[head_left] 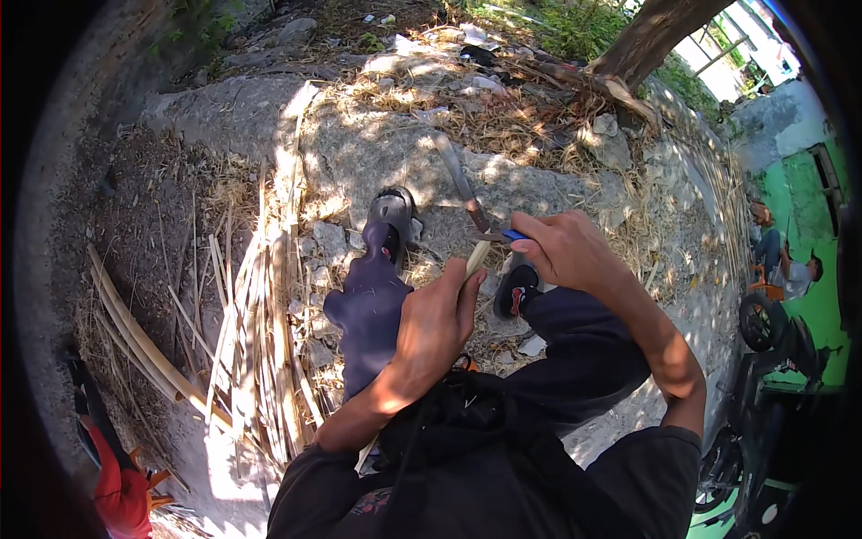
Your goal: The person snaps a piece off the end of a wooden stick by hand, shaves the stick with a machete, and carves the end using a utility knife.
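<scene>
My left hand (pixel 435 319) is closed around a short pale strip of split bamboo or wood (pixel 479 258), whose end points up and away from me. Just right of it, my right hand (pixel 566 251) grips a knife by its blue handle (pixel 514 235). The knife's metal part meets the tip of the strip. A long, worn blade (pixel 456 175) with a rusty brown lower end stretches away from that spot; whether it is joined to the blue handle, I cannot tell. Both hands are above my knees and shoes.
Long split bamboo strips (pixel 269 341) lie in a pile to my left, near curved poles (pixel 135 332). A stone ledge (pixel 359 135) with dry straw and a tree trunk (pixel 660 40) lies ahead. People sit at far left (pixel 121 485) and right (pixel 796 274), beside motorcycles (pixel 781 332).
</scene>
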Demonstrator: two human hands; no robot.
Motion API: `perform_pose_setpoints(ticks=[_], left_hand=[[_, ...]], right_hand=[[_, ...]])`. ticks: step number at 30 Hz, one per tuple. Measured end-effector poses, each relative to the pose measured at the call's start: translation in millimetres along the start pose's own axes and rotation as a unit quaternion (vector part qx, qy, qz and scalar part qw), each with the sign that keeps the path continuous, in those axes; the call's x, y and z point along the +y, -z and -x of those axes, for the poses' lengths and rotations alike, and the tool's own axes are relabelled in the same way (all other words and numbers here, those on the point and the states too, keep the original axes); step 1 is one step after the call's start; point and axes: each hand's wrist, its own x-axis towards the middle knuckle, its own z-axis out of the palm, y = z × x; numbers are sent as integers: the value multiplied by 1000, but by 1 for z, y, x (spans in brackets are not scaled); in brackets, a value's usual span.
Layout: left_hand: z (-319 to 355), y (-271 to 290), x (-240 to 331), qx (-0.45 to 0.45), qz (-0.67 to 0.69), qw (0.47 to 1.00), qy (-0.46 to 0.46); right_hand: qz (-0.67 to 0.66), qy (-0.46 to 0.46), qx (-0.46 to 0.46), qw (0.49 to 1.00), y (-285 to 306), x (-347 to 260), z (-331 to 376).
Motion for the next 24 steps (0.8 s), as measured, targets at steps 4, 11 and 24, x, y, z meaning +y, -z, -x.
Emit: perform_pose_setpoints(ticks=[4, 11, 24], left_hand=[[-1, 23, 40, -13, 27, 1000, 10], [0, 22, 14, -43, 76, 996, 22], [-13, 29, 4, -257, 461, 823, 210]], right_hand=[[180, -214, -85, 957, -27, 79, 20], [3, -213, 65, 975, -6, 65, 31], [-114, -20, 47, 992, 25, -21, 17]])
